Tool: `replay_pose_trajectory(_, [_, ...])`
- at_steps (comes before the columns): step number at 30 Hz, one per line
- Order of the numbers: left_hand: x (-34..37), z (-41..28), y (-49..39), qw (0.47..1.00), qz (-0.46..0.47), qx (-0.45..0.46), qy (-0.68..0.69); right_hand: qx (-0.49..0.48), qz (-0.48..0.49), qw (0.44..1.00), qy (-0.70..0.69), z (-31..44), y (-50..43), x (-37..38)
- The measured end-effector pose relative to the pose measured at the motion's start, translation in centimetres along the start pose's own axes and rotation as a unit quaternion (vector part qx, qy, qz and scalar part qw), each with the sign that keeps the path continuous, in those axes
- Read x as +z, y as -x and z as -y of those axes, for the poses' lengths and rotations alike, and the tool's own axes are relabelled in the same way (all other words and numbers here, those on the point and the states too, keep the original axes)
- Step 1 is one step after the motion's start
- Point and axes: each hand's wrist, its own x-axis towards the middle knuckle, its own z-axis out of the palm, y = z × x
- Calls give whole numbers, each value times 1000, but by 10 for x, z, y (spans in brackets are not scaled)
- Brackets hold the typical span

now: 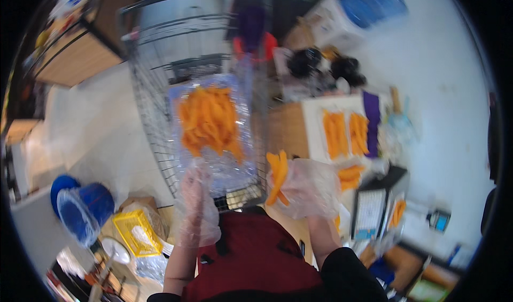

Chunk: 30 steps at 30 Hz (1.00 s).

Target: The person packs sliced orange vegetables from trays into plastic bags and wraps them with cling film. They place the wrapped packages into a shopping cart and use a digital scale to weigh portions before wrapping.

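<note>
My left hand (193, 197), in a clear plastic glove, is at the near edge of a plastic-lined tray (236, 177) that rests on a black wire cart. A heap of orange strips (210, 119), which look like dried mango, lies on that tray; no strip shows in this hand. Gloved likewise, my right hand (306, 187) holds a few orange strips (278, 177) to the right of the cart. Beyond it, two rows of strips (336, 135) lie on a white surface beside a purple cloth or strip (372, 123). The picture is blurred.
The wire cart (264, 141) stands before me. On the left are a blue bin (94, 201) with a plastic liner and a yellow plastic basket (138, 234). A black-framed box (370, 209) stands at right, near a small device (439, 220). Black bundles (304, 61) lie farther back.
</note>
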Motion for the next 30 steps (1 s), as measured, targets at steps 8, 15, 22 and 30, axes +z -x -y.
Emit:
replay_pose_trajectory(8, [141,12,122,773,244,467,-352,181,-156,963,122,-24,217,-285])
replay_pose_trajectory(15, [261,137,237,730,461,244,-441,26,4,937,348,-126,232,-348])
replay_pose_trajectory(22, [304,178,259,730,284,362,-506,-68,36,901,427,-202,169,-290])
replay_pose_trajectory(30, [303,216,266,774,182,461,-393,-111,25,987,117,-253,161,-294])
